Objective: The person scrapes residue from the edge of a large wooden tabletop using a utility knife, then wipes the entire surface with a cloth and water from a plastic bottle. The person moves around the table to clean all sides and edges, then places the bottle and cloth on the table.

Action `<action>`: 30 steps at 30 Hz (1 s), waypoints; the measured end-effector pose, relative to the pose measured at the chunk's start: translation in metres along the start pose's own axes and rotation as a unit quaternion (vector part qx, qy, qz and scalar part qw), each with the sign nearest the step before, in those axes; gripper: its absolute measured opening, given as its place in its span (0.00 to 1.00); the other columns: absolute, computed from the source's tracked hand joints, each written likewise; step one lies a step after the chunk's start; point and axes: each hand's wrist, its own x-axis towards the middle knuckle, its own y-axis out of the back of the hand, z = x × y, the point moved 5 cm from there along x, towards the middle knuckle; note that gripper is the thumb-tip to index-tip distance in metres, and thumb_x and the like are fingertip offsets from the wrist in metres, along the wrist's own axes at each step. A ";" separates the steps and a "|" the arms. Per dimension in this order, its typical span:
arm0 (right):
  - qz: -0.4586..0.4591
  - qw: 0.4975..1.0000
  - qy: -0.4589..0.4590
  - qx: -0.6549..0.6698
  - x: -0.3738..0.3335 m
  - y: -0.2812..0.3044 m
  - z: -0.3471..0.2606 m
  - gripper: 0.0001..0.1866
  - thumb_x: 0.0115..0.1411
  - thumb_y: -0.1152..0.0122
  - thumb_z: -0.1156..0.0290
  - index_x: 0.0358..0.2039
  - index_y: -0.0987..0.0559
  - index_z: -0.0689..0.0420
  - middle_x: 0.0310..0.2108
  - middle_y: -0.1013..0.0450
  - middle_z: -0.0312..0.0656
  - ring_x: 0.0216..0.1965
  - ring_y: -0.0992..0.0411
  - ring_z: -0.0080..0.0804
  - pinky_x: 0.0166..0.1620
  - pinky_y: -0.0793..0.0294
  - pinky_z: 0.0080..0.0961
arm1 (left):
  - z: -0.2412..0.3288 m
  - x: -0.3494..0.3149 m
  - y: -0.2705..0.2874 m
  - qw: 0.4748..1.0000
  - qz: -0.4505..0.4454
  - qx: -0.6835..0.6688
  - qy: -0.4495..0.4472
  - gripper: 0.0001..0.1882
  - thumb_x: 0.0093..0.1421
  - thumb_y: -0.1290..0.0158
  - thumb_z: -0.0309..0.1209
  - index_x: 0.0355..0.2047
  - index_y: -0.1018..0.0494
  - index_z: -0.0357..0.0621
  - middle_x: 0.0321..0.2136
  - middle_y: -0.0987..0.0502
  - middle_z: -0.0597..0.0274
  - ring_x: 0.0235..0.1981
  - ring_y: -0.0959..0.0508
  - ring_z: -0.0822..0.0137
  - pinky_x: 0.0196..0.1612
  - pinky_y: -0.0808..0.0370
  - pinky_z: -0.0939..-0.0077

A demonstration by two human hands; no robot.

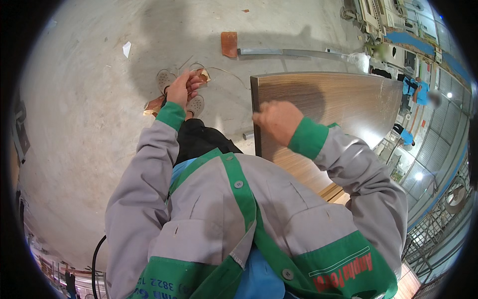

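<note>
A wood-grain panel (343, 97) with a dark edge lies at the top of a stack, on my right. Over its near left edge is my right hand (280, 121), its fingers curled closed by the dark edge band (255, 99). Whatever those fingers hold, if anything, is hidden. Further left, my left hand (182, 90) hangs above my shoes, away from the panel. Its fingers are loosely bent and apart, and nothing shows in them. Just beyond its fingertips, a brown and cream scrap (203, 75) appears near one shoe.
Another brown scrap (153, 106) lies by my feet on the concrete floor (89, 124). Beyond the panel, a long metal bar (284, 52) rests on the floor beside an orange-brown piece (229, 44). People in blue shirts (422, 93) stand far right, near machinery (373, 17).
</note>
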 end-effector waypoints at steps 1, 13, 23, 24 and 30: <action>0.118 0.993 0.000 0.019 0.000 0.010 0.010 0.24 0.60 0.42 0.73 0.58 0.26 0.52 0.42 0.22 0.49 0.43 0.20 0.52 0.42 0.18 0.41 | -0.001 -0.002 -0.001 1.000 0.002 -0.001 -0.002 0.21 0.74 0.49 0.50 0.51 0.25 0.45 0.39 0.19 0.69 0.35 0.20 0.74 0.37 0.22 0.77; 0.217 0.974 -0.051 0.039 -0.010 0.007 0.008 0.11 0.59 0.38 0.69 0.41 0.16 0.56 0.37 0.22 0.51 0.44 0.19 0.49 0.44 0.18 0.44 | 0.005 -0.032 -0.066 0.928 -0.185 0.275 -0.172 0.27 0.73 0.46 0.45 0.64 0.29 0.40 0.55 0.21 0.62 0.55 0.23 0.67 0.60 0.27 0.70; 0.336 0.494 -0.183 0.781 -0.125 -0.116 0.028 0.06 0.74 0.46 0.68 0.45 0.23 0.54 0.35 0.19 0.34 0.35 0.25 0.21 0.38 0.25 0.22 | 0.089 -0.077 -0.197 0.577 -0.266 0.676 -0.373 0.47 0.49 0.32 0.65 0.61 0.25 0.47 0.54 0.20 0.49 0.55 0.22 0.47 0.59 0.26 0.56; 0.351 0.434 -0.171 0.812 -0.125 -0.108 0.026 0.06 0.74 0.47 0.68 0.45 0.23 0.54 0.35 0.19 0.34 0.35 0.25 0.21 0.38 0.25 0.21 | 0.105 -0.074 -0.195 0.542 -0.263 0.689 -0.402 0.45 0.48 0.32 0.65 0.58 0.23 0.47 0.50 0.18 0.50 0.53 0.21 0.47 0.57 0.26 0.56; 0.459 0.196 -0.156 0.852 -0.114 -0.144 -0.018 0.06 0.65 0.31 0.71 0.40 0.18 0.57 0.34 0.20 0.34 0.34 0.24 0.23 0.39 0.24 0.24 | 0.122 -0.075 -0.234 0.331 -0.341 0.763 -0.437 0.32 0.52 0.34 0.64 0.41 0.18 0.51 0.33 0.17 0.56 0.41 0.19 0.49 0.46 0.25 0.54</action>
